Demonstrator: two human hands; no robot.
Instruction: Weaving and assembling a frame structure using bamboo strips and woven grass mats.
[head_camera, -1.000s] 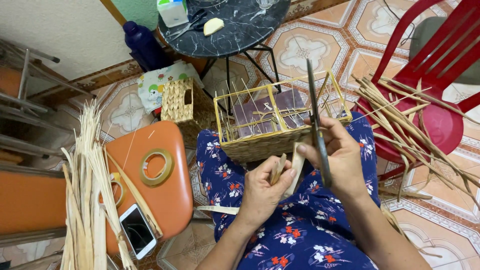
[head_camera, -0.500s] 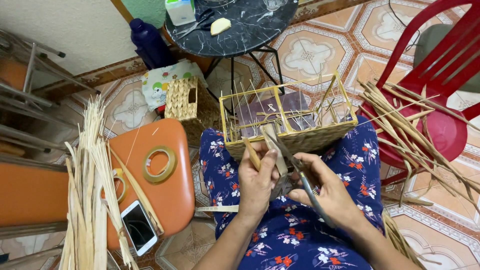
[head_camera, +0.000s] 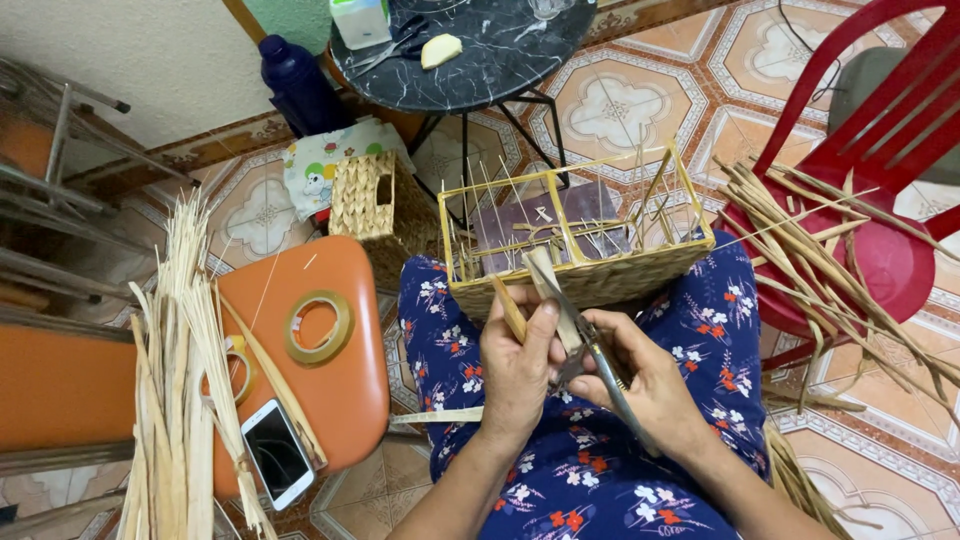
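a: starting big, what sits around the woven basket?

b: the basket rests on the person's lap, half woven, its thin upright stakes standing free above the finished band. behind the basket is the round black marble-patterned counter, and far to the right of the basket a red plastic chair carries a heap of loose reed strips. to the left of the basket is an orange stool, with a roll of tape and a phone on it, and a tall bundle of pale strips leaning beside it.

a: and the hands?

b: both are just in front of the basket, near its front wall. the left hand is closed around a flat reed strip, pinching it upright so its end rises to the basket's rim. the right hand is clamped on a pair of scissors, blades lying against the strip.

a: so which step is this?

b: my judgement: trimming or shaping the strip before it goes into the weave. i cannot tell whether the blades are parted or closed on the strip.

a: what does the next move need?

b: i'd say a steady left grip so the strip doesn't twist, and the cut kept clear of the left fingers, which sit right beside the blades.
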